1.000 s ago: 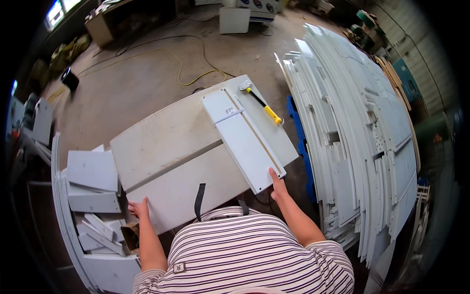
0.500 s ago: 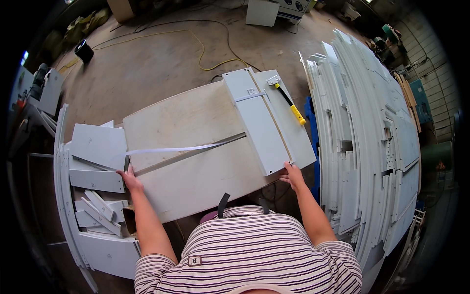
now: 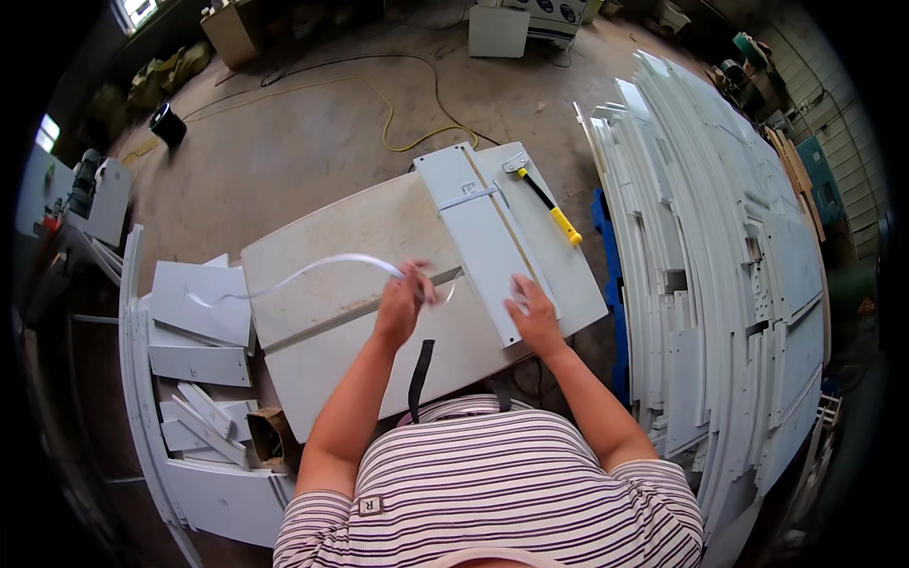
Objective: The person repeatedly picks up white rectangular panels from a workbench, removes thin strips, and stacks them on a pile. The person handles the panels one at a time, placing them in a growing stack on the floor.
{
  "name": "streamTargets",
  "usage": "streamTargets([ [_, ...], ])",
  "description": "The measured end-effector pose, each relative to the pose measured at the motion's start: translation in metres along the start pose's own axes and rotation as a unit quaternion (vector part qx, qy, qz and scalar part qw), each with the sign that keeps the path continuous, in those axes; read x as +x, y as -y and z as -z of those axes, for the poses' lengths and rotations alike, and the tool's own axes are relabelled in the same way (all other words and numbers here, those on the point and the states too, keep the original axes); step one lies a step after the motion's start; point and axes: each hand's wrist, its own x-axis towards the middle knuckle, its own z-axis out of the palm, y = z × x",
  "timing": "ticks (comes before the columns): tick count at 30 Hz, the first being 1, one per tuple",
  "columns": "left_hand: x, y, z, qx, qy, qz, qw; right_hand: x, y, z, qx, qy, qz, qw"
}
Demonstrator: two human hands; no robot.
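A thin white plastic strap (image 3: pixel 327 261) arcs from the left into my left hand (image 3: pixel 403 305), whose fingers are closed on it; the fingertips are blurred. A short end of it hangs by the fingers. My right hand (image 3: pixel 535 320) hovers over the near end of a stack of long white panels (image 3: pixel 473 237), its fingers apart and holding nothing. One white band (image 3: pixel 467 198) wraps the stack near its far end. A yellow-and-black scraper-like tool with a metal head (image 3: pixel 551 206) lies on the white board to the right. All this rests on a wide worktable with a long slot (image 3: pixel 327 237).
Left of the table lie loose white panels and offcuts (image 3: pixel 201 364), beside a small open box (image 3: pixel 272 437). A tall pile of white panels (image 3: pixel 720 246) stands at the right, next to a blue edge (image 3: pixel 611 284). A yellow cable (image 3: pixel 390 123) and a black bucket (image 3: pixel 168 125) are on the floor beyond.
My left hand has left the table's left edge and moved right, now lifting the strap. My right hand has let go of the stack's near corner and risen over it.
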Motion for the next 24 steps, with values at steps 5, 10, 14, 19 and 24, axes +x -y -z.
streamTargets([
  [5, -0.06, -0.058, -0.081, 0.458, 0.199, 0.24, 0.833, 0.058, 0.063, -0.022, -0.049, 0.063, 0.301, 0.95],
  [10, -0.113, -0.139, -0.075, 0.463, -0.108, 0.145, 0.868, 0.105, -0.022, -0.038, 0.001, -0.091, 0.208, 0.974],
  [14, -0.164, -0.192, -0.073, 0.354, -0.262, -0.144, 0.886, 0.132, -0.131, 0.02, -0.082, -0.184, 0.07, 0.977],
  [19, -0.182, -0.192, -0.074, 0.291, -0.335, -0.295, 0.846, 0.132, -0.189, 0.082, -0.076, -0.243, -0.049, 0.966],
  [24, -0.188, -0.212, -0.111, 0.224, -0.349, -0.385, 0.825, 0.13, -0.217, 0.075, -0.113, -0.196, -0.052, 0.973],
])
